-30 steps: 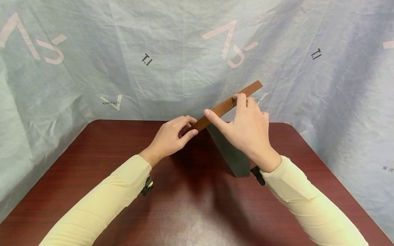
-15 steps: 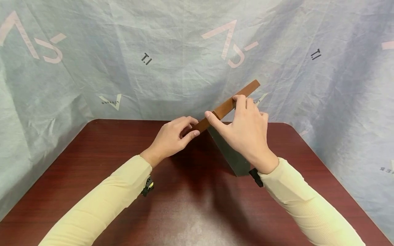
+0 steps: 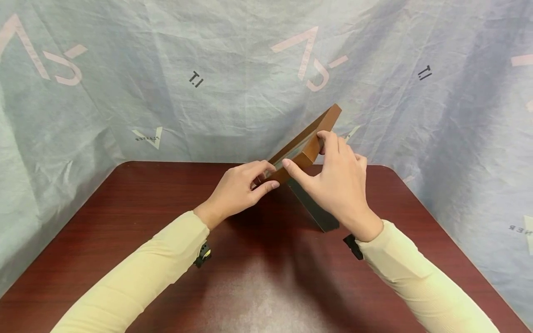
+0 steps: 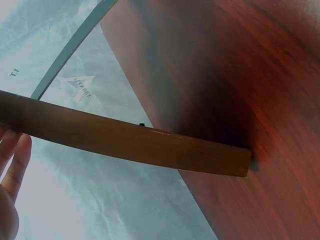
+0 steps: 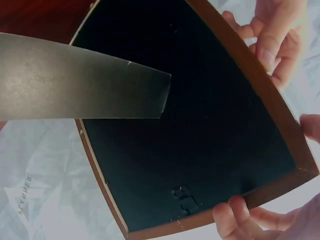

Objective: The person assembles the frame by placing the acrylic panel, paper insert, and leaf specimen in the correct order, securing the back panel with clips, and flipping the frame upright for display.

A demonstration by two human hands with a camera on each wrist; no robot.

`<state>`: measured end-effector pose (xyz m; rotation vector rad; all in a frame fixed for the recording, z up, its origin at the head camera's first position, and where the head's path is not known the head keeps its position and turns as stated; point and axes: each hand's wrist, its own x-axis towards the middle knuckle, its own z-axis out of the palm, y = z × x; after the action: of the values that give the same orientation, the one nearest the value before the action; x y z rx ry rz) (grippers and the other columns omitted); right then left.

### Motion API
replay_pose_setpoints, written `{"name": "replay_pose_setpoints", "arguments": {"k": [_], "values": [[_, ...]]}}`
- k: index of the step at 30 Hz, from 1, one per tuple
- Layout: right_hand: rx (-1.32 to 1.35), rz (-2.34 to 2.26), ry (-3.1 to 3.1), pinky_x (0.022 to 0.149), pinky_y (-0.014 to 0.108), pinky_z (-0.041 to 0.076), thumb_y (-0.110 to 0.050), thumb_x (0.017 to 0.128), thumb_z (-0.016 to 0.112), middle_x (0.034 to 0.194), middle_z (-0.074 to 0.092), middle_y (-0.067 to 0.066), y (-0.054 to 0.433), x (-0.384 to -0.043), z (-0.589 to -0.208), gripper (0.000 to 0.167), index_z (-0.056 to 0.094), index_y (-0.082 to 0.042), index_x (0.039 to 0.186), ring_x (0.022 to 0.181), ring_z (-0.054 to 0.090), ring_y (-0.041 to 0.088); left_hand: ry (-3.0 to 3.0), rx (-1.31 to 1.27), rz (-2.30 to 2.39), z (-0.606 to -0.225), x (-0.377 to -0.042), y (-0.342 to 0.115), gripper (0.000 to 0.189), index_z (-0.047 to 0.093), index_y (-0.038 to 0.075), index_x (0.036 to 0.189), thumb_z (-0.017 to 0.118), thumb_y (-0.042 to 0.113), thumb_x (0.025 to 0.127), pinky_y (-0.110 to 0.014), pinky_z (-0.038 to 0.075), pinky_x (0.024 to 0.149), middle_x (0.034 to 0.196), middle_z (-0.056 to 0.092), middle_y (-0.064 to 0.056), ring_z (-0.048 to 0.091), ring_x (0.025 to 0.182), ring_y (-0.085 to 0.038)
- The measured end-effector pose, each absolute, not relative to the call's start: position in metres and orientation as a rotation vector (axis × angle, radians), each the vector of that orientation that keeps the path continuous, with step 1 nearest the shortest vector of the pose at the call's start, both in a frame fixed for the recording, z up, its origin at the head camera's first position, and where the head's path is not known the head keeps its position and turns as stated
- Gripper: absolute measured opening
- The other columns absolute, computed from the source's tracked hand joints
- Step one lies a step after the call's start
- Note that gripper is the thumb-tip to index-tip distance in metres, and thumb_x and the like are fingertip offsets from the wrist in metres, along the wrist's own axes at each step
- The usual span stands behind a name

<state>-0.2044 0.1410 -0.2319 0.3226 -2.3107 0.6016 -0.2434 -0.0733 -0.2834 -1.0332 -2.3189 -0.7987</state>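
Observation:
A brown wooden picture frame (image 3: 307,156) is held tilted above the table, a strip of its glass front showing in the head view. My left hand (image 3: 240,188) pinches its lower left edge between thumb and fingers. Along the near right edge, my right hand (image 3: 342,187) grips with the thumb on the side and fingertips curled behind. The right wrist view shows the black backing (image 5: 200,130), with a hanger (image 5: 185,200) near one edge and a dark stand leg (image 5: 95,85) swung out from it. In the left wrist view, the frame's brown side (image 4: 125,137) crosses the picture.
The dark red wooden table (image 3: 125,217) spreads beneath both forearms. A pale grey printed cloth (image 3: 216,106) hangs behind it and at both sides. Black straps with small devices (image 3: 203,255) are on the wrists.
The picture frame has turned from edge-on so that part of its front shows, and its upper end has shifted left. My left hand has moved slightly right with it. The stand's lower end has risen slightly.

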Motion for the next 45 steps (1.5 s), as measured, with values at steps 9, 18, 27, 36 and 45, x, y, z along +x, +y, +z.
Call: {"name": "replay_pose_setpoints", "arguments": {"k": [9, 18, 27, 36, 45], "values": [[0.336, 0.675, -2.295, 0.091, 0.059, 0.035, -0.047, 0.084, 0.072, 0.096, 0.055, 0.012, 0.141, -0.205, -0.234, 0.068, 0.055, -0.001, 0.131, 0.089, 0.052, 0.028, -2.298, -1.06, -0.78, -0.284, -0.239, -0.069, 0.026, 0.068, 0.01, 0.114, 0.074, 0.028, 0.096, -0.028, 0.055, 0.071, 0.097, 0.071, 0.0, 0.065, 0.076, -0.012], [0.388, 0.827, -2.363, 0.096, 0.061, 0.031, -0.03, 0.084, 0.064, 0.102, 0.055, 0.01, 0.158, -0.202, -0.228, 0.063, 0.053, -0.005, 0.14, 0.089, 0.05, 0.024, -2.353, -1.152, -0.826, -0.277, -0.232, -0.064, 0.021, 0.069, 0.014, 0.113, 0.07, 0.029, 0.098, -0.026, 0.053, 0.067, 0.083, 0.066, 0.006, 0.061, 0.071, -0.005], [0.469, 0.959, -2.452, 0.083, 0.044, 0.051, -0.02, 0.086, 0.058, 0.134, 0.059, 0.01, 0.182, -0.207, -0.219, 0.06, 0.053, -0.015, 0.146, 0.113, 0.06, 0.026, -2.532, -0.933, -0.903, -0.281, -0.246, -0.086, 0.02, 0.071, 0.018, 0.113, 0.06, 0.031, 0.104, -0.032, 0.05, 0.07, 0.088, 0.068, 0.006, 0.06, 0.076, -0.01], [0.499, 1.042, -2.516, 0.076, 0.041, 0.047, -0.017, 0.089, 0.054, 0.141, 0.058, 0.008, 0.197, -0.216, -0.214, 0.057, 0.055, -0.027, 0.146, 0.107, 0.06, 0.024, -2.643, -0.598, -0.92, -0.298, -0.261, -0.112, 0.022, 0.068, 0.015, 0.12, 0.056, 0.029, 0.107, -0.04, 0.048, 0.068, 0.099, 0.07, -0.001, 0.061, 0.081, -0.018], [0.607, 1.115, -2.542, 0.096, 0.048, 0.038, -0.013, 0.091, 0.054, 0.138, 0.061, 0.004, 0.214, -0.232, -0.208, 0.057, 0.057, -0.029, 0.145, 0.119, 0.055, 0.022, -2.716, -0.36, -0.975, -0.313, -0.27, -0.119, 0.036, 0.055, 0.01, 0.142, 0.049, 0.024, 0.109, -0.05, 0.051, 0.088, 0.125, 0.065, -0.013, 0.064, 0.11, -0.03]]}}
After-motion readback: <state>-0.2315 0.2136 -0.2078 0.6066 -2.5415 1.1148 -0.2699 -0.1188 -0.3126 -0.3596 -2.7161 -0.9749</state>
